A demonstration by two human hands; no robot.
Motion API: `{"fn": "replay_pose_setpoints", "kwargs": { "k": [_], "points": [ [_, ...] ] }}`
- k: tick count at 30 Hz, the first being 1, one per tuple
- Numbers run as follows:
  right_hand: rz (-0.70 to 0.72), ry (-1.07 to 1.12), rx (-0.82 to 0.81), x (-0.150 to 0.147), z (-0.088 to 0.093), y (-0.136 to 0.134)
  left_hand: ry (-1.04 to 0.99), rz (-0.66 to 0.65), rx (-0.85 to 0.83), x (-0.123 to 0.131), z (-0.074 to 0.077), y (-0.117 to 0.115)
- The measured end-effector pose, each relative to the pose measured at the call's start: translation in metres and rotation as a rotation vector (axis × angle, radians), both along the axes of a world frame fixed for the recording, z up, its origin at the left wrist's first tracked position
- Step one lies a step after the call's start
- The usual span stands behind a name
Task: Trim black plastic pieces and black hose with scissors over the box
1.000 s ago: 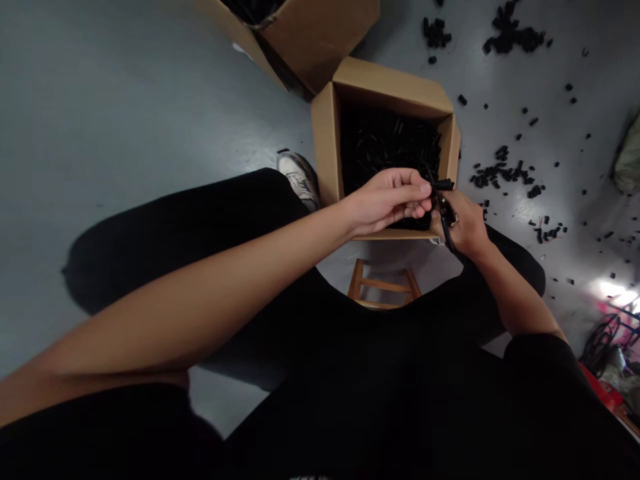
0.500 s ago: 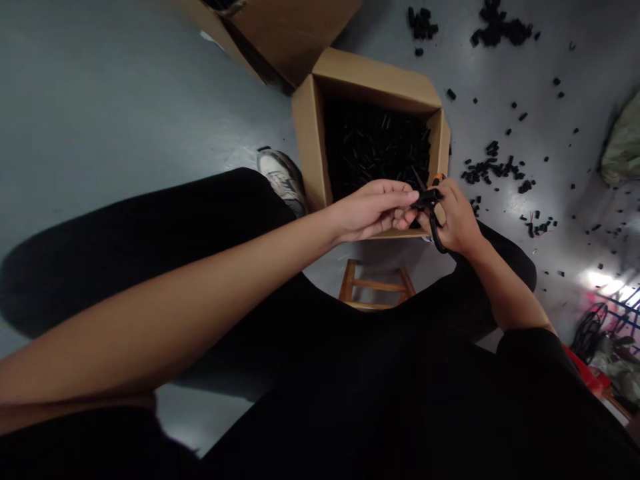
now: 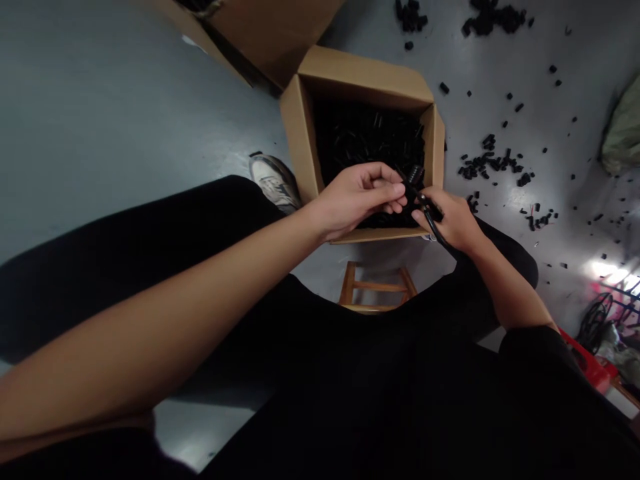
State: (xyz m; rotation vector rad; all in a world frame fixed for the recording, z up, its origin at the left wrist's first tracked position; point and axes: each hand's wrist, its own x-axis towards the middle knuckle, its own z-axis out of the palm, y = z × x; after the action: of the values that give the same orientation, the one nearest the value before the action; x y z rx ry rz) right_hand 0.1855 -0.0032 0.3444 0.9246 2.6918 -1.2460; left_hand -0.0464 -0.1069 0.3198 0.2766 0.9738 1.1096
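Over the open cardboard box (image 3: 293,133), my right hand (image 3: 453,217) is closed around a pair of scissors (image 3: 431,219) with dark handles. Their blades point up and left, toward my left fingertips. My left hand (image 3: 367,193) is closed in a pinch, thumb against fingers, right beside the blades; what it pinches is too dark and small to make out. A small black ribbed piece (image 3: 415,175) shows just beyond the scissors, and I cannot tell whether it is held or loose. Many small black pieces (image 3: 370,133) fill the box below.
Small black pieces (image 3: 493,163) lie scattered on the grey floor to the right, with larger piles (image 3: 493,19) farther off. Another cardboard box (image 3: 280,33) stands at the upper left. A wooden stool (image 3: 377,287) shows between my legs. A shoe (image 3: 274,180) is beside the box.
The scissors have turned, their blades now lying against my left fingertips. The black piece that was between my hands is no longer there; a ribbed piece shows beyond the blades.
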Motion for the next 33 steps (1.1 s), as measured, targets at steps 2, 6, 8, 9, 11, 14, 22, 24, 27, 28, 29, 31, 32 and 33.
{"fn": "replay_pose_setpoints", "kwargs": {
  "k": [2,6,8,9,11,14,22,24,27,28,29,31,32,33],
  "points": [
    [0.007,-0.020,-0.036,-0.001,0.001,-0.001,-0.008,-0.041,-0.007,-0.002,-0.002,-0.002],
    [0.008,-0.037,-0.099,-0.003,0.002,-0.005,-0.078,-0.120,-0.030,-0.005,0.002,-0.005],
    [0.004,-0.025,-0.126,-0.003,0.002,-0.006,-0.073,-0.151,-0.041,-0.006,0.008,-0.006],
    [0.000,-0.018,-0.141,-0.003,0.002,-0.007,-0.057,-0.169,-0.045,-0.008,0.010,-0.006],
    [-0.005,0.009,-0.178,-0.002,0.001,-0.008,-0.019,-0.197,-0.054,-0.011,0.014,-0.006],
    [0.011,0.049,-0.211,0.000,0.003,-0.008,0.010,-0.238,-0.059,-0.015,0.012,-0.007],
    [0.213,-0.210,-0.241,0.008,0.028,0.001,1.117,-0.726,0.199,-0.015,-0.030,-0.013],
    [0.348,-0.274,-0.294,0.014,0.034,0.001,1.472,-0.849,0.229,-0.012,-0.038,-0.016],
    [0.487,-0.422,-0.233,0.020,0.040,-0.006,1.614,-1.125,0.254,-0.009,-0.049,-0.018],
    [0.484,-0.470,-0.185,0.020,0.042,-0.010,1.614,-1.216,0.260,-0.008,-0.054,-0.018],
    [0.460,-0.505,-0.138,0.019,0.044,-0.013,1.610,-1.297,0.262,-0.007,-0.059,-0.017],
    [0.378,-0.519,-0.077,0.011,0.048,-0.019,1.598,-1.416,0.256,-0.004,-0.070,-0.012],
    [0.353,-0.515,-0.080,0.005,0.051,-0.019,1.579,-1.455,0.244,-0.001,-0.077,-0.008],
    [0.351,-0.519,-0.102,-0.001,0.055,-0.019,1.552,-1.485,0.224,0.001,-0.084,-0.002]
  ]
}}
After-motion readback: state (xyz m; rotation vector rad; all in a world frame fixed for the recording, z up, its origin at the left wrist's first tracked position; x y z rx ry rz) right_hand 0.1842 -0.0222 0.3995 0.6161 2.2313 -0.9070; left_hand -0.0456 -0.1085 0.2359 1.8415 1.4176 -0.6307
